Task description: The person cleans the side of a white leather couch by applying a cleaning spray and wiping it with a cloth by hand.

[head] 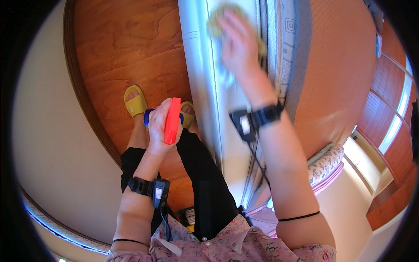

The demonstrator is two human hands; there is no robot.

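My right hand, blurred, presses a yellowish cloth against the glossy white padded side rail of a bed. Part of the cloth shows beyond the wrist side of the hand, near the mattress edge. In my left hand is what looks like a spray bottle, with a red head on top and a blue body mostly hidden under the fingers. It is held over the floor, apart from the rail.
An orange-brown mat covers the mattress with its grey patterned border. Folded bedding lies on the bed. A wall rises at left above the wood floor. Yellow slippers are on my feet. Cables run from both wrist devices.
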